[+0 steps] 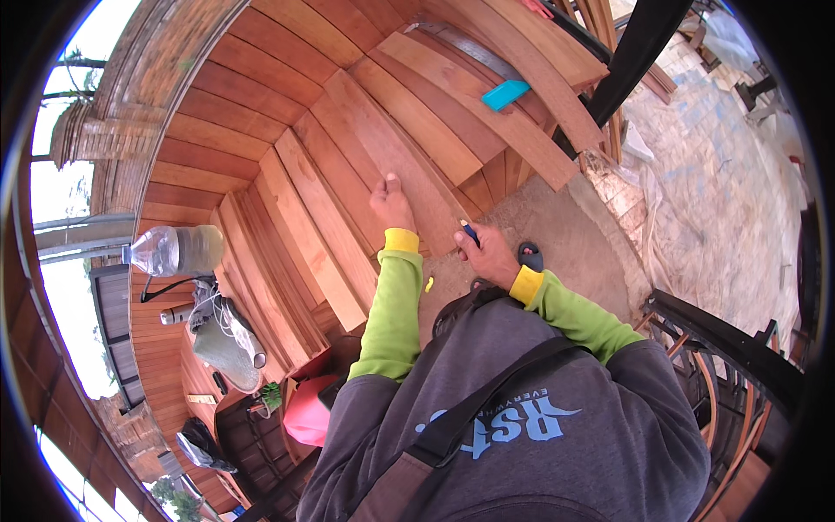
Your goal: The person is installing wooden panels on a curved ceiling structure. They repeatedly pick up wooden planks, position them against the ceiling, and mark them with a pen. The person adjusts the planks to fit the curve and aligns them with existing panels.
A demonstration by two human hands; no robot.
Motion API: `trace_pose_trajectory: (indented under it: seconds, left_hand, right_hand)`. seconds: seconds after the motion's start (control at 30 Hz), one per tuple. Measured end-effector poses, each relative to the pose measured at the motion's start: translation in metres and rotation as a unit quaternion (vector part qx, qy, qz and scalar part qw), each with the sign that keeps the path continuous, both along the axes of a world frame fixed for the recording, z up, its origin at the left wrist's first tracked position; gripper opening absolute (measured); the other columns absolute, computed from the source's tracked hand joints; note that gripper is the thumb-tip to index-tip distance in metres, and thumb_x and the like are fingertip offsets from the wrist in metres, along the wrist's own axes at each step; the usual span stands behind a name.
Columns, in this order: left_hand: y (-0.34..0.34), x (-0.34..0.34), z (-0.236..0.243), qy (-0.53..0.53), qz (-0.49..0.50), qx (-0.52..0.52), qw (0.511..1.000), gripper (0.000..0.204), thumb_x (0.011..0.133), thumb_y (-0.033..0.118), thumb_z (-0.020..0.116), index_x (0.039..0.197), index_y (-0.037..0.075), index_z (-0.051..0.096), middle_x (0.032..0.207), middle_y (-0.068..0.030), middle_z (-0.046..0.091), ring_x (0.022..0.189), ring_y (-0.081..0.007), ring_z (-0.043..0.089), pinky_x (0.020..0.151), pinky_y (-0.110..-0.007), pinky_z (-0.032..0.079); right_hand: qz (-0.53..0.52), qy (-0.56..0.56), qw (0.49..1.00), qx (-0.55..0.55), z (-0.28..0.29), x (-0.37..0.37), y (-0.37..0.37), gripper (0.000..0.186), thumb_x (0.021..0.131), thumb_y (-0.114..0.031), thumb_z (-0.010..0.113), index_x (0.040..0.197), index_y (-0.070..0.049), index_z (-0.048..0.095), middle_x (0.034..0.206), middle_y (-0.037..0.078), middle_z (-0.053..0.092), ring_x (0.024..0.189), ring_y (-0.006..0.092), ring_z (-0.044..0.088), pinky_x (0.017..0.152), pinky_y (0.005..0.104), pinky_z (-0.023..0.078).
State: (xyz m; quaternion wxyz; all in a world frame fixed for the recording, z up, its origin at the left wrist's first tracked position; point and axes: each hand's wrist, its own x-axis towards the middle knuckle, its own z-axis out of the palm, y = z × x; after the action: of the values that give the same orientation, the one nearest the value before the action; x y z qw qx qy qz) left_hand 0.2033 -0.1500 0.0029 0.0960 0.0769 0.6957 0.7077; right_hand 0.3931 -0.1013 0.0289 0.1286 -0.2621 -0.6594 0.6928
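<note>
A long reddish-brown wooden plank (pixel 383 130) slants across the middle, its near end close to my body. My left hand (pixel 391 207) is at the plank's left side near that end, closed on it with curled fingers. Between the thumb and fingers of my right hand (pixel 489 257) is a dark blue pencil (pixel 470 232). Its bare wooden tip points up and away from me, near the plank's near right corner. Part of the pencil is hidden inside the hand.
More planks (pixel 313 226) lie side by side on the left and beyond. A turquoise piece (pixel 505 95) rests on boards at the far right. At left stand a clear plastic bottle (pixel 178 250) and a bag with white cable (pixel 228 344). A black metal frame (pixel 722 339) stands at right.
</note>
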Motion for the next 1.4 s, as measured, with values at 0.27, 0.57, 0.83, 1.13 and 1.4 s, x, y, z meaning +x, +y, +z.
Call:
trace_pose_trajectory:
  seconds: [0.27, 0.57, 0.83, 1.13, 1.4]
  left_hand:
    - [0.004, -0.003, -0.008, -0.018, 0.035, -0.030, 0.999, 0.023, 0.091, 0.018, 0.059, 0.083, -0.003, 0.062, 0.075, -0.0011, 0.058, 0.067, -0.0098, 0.048, 0.062, -0.025, 0.042]
    - [-0.019, 0.011, 0.018, 0.102, -0.082, -0.239, 0.962, 0.062, 0.085, 0.038, 0.065, 0.124, -0.007, 0.046, 0.108, -0.0182, 0.057, 0.093, -0.0241, 0.055, 0.081, -0.036, 0.045]
    - [-0.058, 0.071, 0.076, 0.432, -0.333, -0.400, 0.737, 0.094, 0.066, 0.049, 0.077, 0.135, -0.001, 0.038, 0.143, -0.0217, 0.035, 0.133, -0.0405, 0.032, 0.107, -0.046, 0.031]
    - [-0.059, 0.069, 0.064, 0.453, -0.320, -0.415, 0.721, 0.086, 0.070, 0.043, 0.076, 0.135, -0.001, 0.040, 0.142, -0.0200, 0.038, 0.131, -0.0375, 0.037, 0.106, -0.048, 0.032]
    - [-0.062, 0.074, 0.062, 0.453, -0.308, -0.441, 0.711, 0.084, 0.072, 0.043, 0.073, 0.136, -0.001, 0.040, 0.143, -0.0201, 0.037, 0.132, -0.0358, 0.036, 0.106, -0.049, 0.031]
  right_hand:
    - [0.003, -0.016, 1.000, 0.010, 0.000, 0.000, 0.006, 0.031, 0.093, -0.027, 0.052, 0.082, 0.002, 0.058, 0.060, 0.007, 0.059, 0.055, 0.0153, 0.057, 0.055, 0.0325, 0.045]
    - [-0.021, 0.020, 0.999, -0.028, -0.014, 0.000, 0.004, 0.031, 0.093, -0.027, 0.053, 0.082, 0.001, 0.057, 0.059, 0.007, 0.058, 0.054, 0.0139, 0.056, 0.052, 0.0306, 0.045]
    - [-0.011, 0.022, 1.000, -0.017, -0.009, 0.001, 0.007, 0.034, 0.093, -0.027, 0.053, 0.077, 0.003, 0.057, 0.058, 0.010, 0.059, 0.053, 0.0178, 0.059, 0.051, 0.0325, 0.047]
    - [-0.010, 0.023, 1.000, 0.011, -0.011, 0.003, 0.012, 0.036, 0.092, -0.030, 0.054, 0.077, 0.002, 0.058, 0.056, 0.012, 0.057, 0.049, 0.0216, 0.056, 0.050, 0.0351, 0.044]
    - [-0.116, -0.022, 0.993, 0.009, -0.017, 0.033, 0.035, 0.041, 0.093, -0.036, 0.052, 0.073, -0.001, 0.057, 0.054, 0.009, 0.053, 0.049, 0.0177, 0.051, 0.049, 0.0339, 0.041]
